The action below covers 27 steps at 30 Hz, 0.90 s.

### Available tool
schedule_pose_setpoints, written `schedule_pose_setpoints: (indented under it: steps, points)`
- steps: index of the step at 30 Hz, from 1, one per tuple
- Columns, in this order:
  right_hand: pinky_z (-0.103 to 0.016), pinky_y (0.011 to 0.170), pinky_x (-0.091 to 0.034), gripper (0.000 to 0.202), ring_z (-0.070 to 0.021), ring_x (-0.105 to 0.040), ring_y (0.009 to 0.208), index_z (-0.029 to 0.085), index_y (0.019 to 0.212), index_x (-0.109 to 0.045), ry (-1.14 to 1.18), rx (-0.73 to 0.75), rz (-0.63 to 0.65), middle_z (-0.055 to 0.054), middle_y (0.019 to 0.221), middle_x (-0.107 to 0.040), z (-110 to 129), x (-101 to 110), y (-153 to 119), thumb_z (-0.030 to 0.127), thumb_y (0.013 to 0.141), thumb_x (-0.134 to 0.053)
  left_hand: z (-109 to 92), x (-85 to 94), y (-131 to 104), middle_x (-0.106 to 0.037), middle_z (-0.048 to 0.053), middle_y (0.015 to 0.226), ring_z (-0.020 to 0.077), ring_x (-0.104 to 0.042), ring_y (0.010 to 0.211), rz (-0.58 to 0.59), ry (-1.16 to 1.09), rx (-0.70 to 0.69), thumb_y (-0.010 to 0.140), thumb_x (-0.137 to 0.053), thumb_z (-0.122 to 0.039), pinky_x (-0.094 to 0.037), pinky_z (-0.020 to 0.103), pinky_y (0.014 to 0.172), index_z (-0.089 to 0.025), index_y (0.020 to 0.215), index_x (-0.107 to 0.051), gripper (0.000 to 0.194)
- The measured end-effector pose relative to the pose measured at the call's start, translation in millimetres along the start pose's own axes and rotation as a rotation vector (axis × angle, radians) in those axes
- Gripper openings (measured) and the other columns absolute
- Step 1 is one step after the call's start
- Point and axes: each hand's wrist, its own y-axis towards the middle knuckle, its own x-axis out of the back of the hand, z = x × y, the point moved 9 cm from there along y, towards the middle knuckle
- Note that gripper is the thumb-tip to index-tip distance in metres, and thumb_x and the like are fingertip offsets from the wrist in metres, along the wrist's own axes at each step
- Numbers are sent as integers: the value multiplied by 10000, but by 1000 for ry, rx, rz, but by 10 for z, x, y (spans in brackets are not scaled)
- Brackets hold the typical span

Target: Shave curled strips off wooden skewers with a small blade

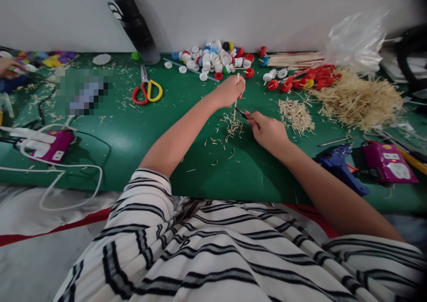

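The person's left hand (232,90) grips a thin wooden stick (235,110), fingers curled around its upper part so that the tip shows above them. The right hand (269,130) is closed around the handle of a small dark blade (240,112), whose tip meets the stick near its lower end. The stick stands nearly upright between the hands, over a little heap of curled shavings (234,128), with loose curls scattered nearer the person.

The surface (207,173) is green and set against a pale wall (233,13); grey floor (36,259) shows at the lower left. Beyond the left hand lies a pile of bottle caps (207,61), mostly white. To the right of the right hand are a low mound of pale shavings (296,116) and a larger, tangled one (362,99). Red caps (323,77) lie beside the tangled mound, near a bundle of thin sticks (293,59). A blue glue gun (336,162) rests near the right forearm, next to a magenta power block (388,162). Scissors (144,93) with one red and one yellow handle lie left of the left hand.

Of the containers, a black bottle (136,30) stands by the wall, its contents hidden; a clear plastic bag (356,42) sits crumpled behind the tangled mound, and what it holds cannot be told. At the far left edge, another person's hand (9,66) is partly visible beside coloured pieces (58,58).
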Motion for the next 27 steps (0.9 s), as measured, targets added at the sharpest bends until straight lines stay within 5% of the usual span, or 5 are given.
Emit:
schedule_pose_setpoints:
  steps: [8,18,27]
  points:
    - [-297,544,-300,400,-239,-706,799,259,1284,-676,-2,-12,8,-66,1016,-795,-9,9,48,403,1044,-389,225,32,55,-533,55,648,161,-523,647,-24,-46,43,1031,-321,-234,-429,326,744,-199,656,-449,398]
    - [-308,531,-272,396,-246,-691,789,248,1257,-681,-54,-22,40,-99,974,-780,112,61,120,377,1045,-372,101,24,10,-483,45,643,185,-540,695,-8,-1,50,1035,-325,-237,-422,346,793,-195,707,-472,362]
    - [-309,544,-305,397,-224,-646,706,242,1265,-657,26,-57,108,-95,959,-767,-23,-20,27,406,1031,-381,152,33,-1,-486,38,675,150,-525,673,-39,23,120,1035,-287,-189,-416,337,782,-191,725,-429,341]
